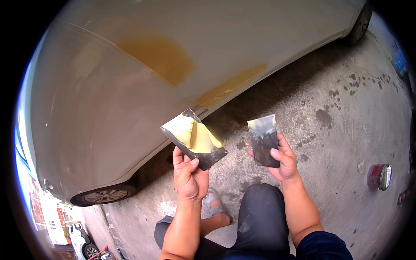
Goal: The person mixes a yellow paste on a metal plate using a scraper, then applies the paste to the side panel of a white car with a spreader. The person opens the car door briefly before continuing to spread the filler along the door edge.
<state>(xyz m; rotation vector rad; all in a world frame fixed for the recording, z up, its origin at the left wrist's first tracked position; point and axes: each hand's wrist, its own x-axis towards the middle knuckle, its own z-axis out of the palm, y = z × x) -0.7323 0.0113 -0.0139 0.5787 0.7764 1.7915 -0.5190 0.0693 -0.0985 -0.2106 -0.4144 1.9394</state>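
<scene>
My left hand (190, 182) grips a flat dark mixing board (210, 160) by its lower edge, thumb on top. A thick smear of pale yellow putty (197, 136) covers most of that board. In my right hand (286, 164) is a dark rectangular spreader (265, 147), held upright between thumb and fingers, its top edge coated whitish-yellow. The two tools are apart, both in front of a grey-beige car's side (117, 104). On the bodywork lie a wide brownish-yellow patch (167, 58) and a narrower yellow patch (232, 86) along the lower edge.
One car wheel (104, 195) is at lower left, another (360, 26) at upper right. A round tin (379, 177) lies on the stained concrete floor (333, 143) to the right. A white vehicle (81, 242) stands farther off at lower left. My knee (262, 208) and sandal (212, 201) are below.
</scene>
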